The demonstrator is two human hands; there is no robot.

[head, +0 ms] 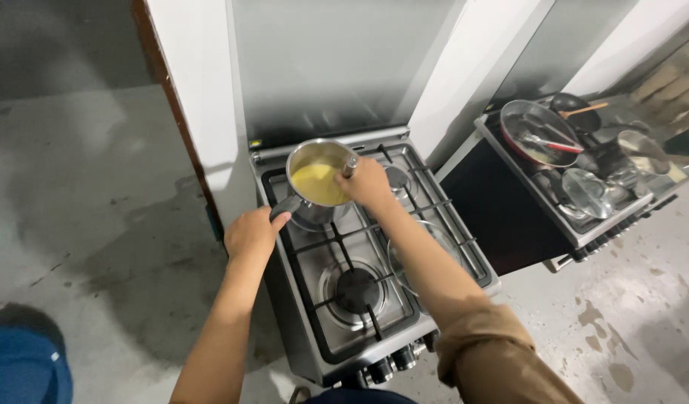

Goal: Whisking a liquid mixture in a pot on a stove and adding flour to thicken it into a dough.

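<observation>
A steel saucepan (319,182) of yellow mixture is sitting on the rear left burner of the gas stove (374,284). The left hand (253,232) is gripping its handle (284,206), while the right hand (367,183) is clasping a utensil (349,167) at the rim.

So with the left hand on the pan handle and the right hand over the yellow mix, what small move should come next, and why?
Probably a slow stir. The left hand closes on the handle of the steel saucepan on the rear-left burner of the stove, steadying it. The right hand has its grip on a utensil handle at the rim, over the yellow mixture. The utensil's lower end is hidden.
</observation>
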